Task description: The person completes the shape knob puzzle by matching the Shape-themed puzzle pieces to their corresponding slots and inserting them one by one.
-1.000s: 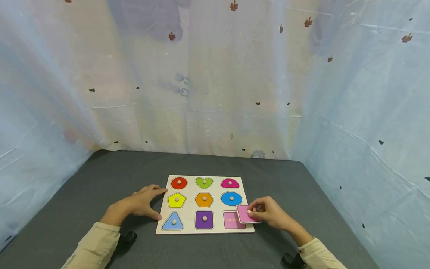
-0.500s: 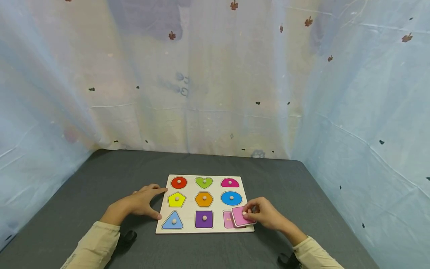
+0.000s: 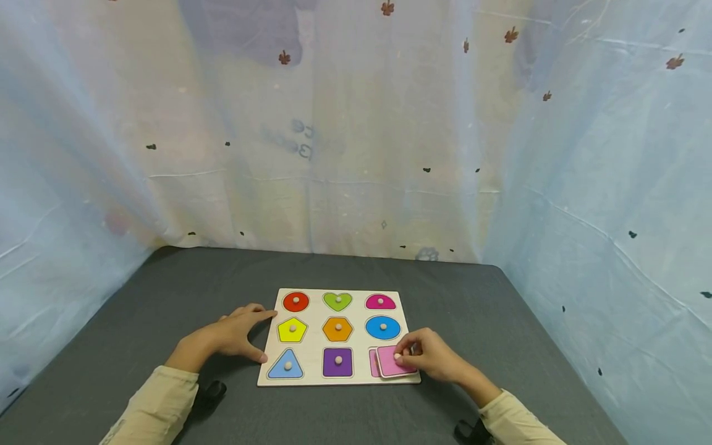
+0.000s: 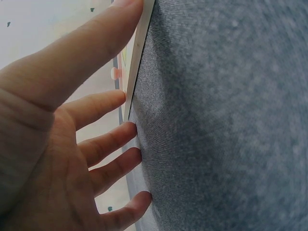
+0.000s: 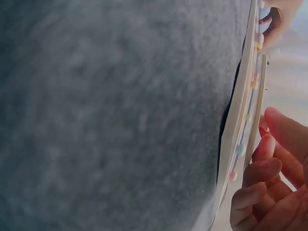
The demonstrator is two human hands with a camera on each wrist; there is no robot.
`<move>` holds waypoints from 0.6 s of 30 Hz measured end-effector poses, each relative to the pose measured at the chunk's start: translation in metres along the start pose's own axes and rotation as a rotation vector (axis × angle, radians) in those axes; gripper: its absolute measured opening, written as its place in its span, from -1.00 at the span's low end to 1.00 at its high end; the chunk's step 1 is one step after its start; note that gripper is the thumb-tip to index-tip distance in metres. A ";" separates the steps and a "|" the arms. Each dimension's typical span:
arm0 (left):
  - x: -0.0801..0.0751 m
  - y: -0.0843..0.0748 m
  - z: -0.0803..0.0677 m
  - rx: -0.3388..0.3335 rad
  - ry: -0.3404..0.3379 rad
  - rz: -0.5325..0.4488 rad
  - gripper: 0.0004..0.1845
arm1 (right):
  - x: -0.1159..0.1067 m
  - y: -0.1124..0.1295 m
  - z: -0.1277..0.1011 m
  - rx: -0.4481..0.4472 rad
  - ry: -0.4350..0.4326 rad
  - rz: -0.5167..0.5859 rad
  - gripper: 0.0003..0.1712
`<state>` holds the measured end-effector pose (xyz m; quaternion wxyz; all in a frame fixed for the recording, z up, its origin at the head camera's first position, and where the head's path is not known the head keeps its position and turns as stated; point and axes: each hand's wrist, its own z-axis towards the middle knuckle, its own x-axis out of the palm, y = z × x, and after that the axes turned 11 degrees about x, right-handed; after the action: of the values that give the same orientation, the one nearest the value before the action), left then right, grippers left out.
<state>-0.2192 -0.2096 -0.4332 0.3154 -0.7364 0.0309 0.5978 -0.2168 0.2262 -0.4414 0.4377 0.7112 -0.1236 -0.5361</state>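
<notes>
A wooden puzzle board (image 3: pixel 311 369) with several knobbed shapes lies flat on the table. By its knob, a pink square puzzle piece (image 3: pixel 389 366) is pinched between the thumb and fingers of my right hand (image 3: pixel 436 358). The piece overlaps most of the pink recess (image 3: pixel 374 363) at the board's near right corner, a little right of it. In the right wrist view, the piece (image 5: pixel 261 91) stands apart from the board's face. Thumb and index fingertip of my left hand (image 3: pixel 233 334) touch the board's left edge, and in the left wrist view the other fingers are spread (image 4: pixel 110 171).
The board's other shapes, such as the purple square (image 3: pixel 334 369) and blue oval (image 3: pixel 378 332), sit in their recesses. Dark grey cloth (image 3: pixel 311 417) covers the table. Pale patterned curtains (image 3: pixel 356 204) hang behind and at both sides.
My right hand has carried the pink square piece left and slightly nearer, so it covers more of the pink recess. My left hand has stayed at the board's edge.
</notes>
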 end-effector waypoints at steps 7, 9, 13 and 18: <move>0.000 0.001 0.000 -0.005 0.001 -0.002 0.09 | 0.005 0.005 0.005 0.014 0.010 -0.021 -0.91; 0.000 0.001 0.000 -0.006 0.002 -0.003 0.09 | 0.006 0.006 0.006 0.017 0.008 -0.032 -0.91; 0.000 0.001 0.000 -0.008 0.002 -0.004 0.09 | 0.008 0.008 0.008 0.014 0.010 -0.058 -0.90; 0.000 0.000 0.000 -0.005 0.002 -0.005 0.09 | 0.008 0.010 0.010 0.002 0.012 -0.089 -0.90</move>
<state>-0.2197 -0.2098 -0.4334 0.3149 -0.7380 0.0277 0.5962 -0.2189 0.2101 -0.4393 0.4137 0.7196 -0.0897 -0.5504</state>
